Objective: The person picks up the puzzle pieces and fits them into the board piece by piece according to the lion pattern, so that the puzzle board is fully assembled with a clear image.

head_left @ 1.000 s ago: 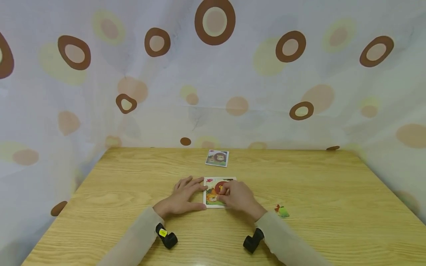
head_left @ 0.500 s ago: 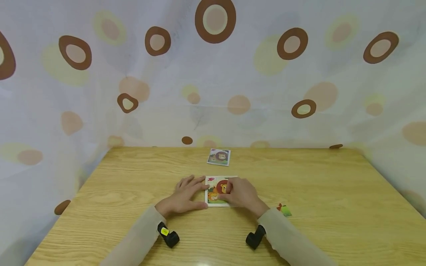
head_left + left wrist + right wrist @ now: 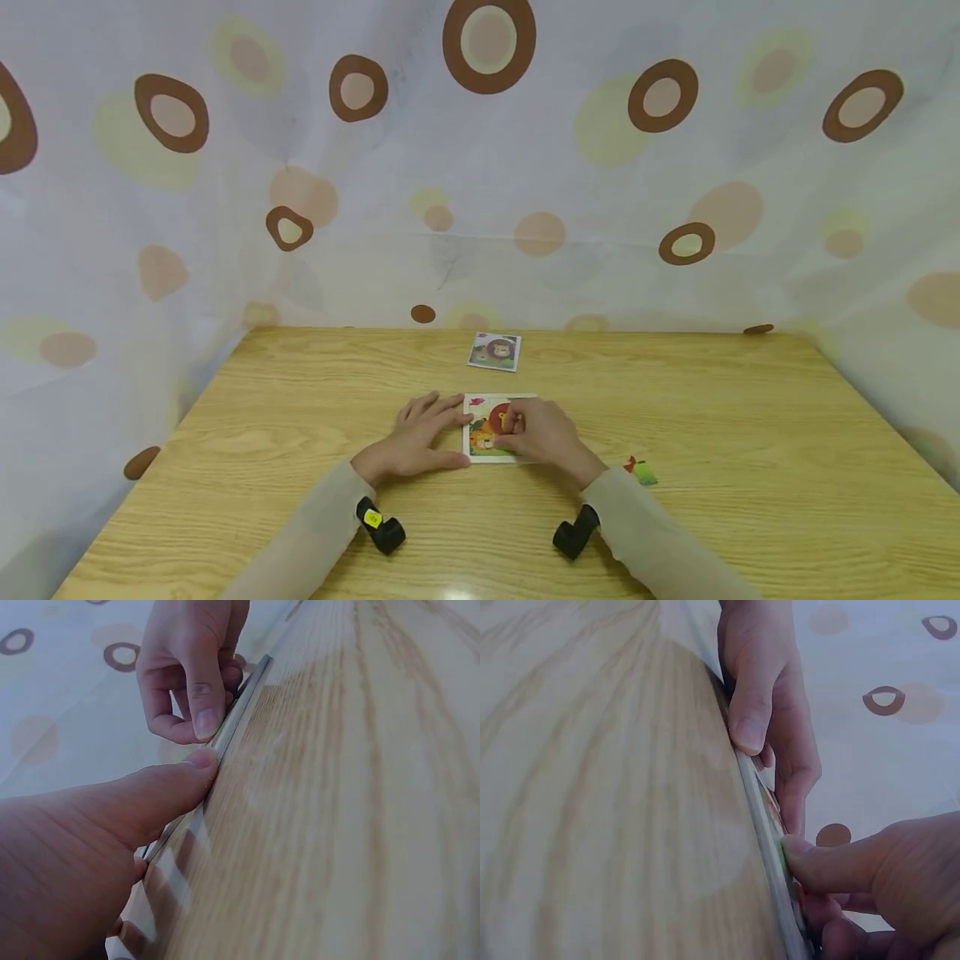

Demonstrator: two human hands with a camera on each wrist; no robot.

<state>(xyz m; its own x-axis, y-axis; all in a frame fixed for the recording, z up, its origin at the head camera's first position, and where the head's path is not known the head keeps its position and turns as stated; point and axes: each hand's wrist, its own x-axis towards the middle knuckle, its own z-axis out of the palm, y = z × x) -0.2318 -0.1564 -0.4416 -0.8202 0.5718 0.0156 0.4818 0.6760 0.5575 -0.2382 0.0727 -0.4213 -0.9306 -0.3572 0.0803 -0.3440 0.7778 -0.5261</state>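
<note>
A small square jigsaw puzzle with a lion picture and a white border lies on the wooden table. My left hand rests with spread, relaxed fingers along its left border; in the left wrist view the left thumb touches the near edge. Over the right half of the picture is my right hand, thumb and curled index finger pinching a puzzle piece low on the puzzle. The fingers mostly hide that piece; a bit of red shows beside the right thumb.
Behind the puzzle lies a square card with a matching lion picture. A loose red and green puzzle piece sits by the right sleeve. Patterned cloth hangs along the table's back edge.
The right thumb and fingers shift slightly over the right half of the puzzle. The left hand stays at the left border, and the head view tilts a little.
</note>
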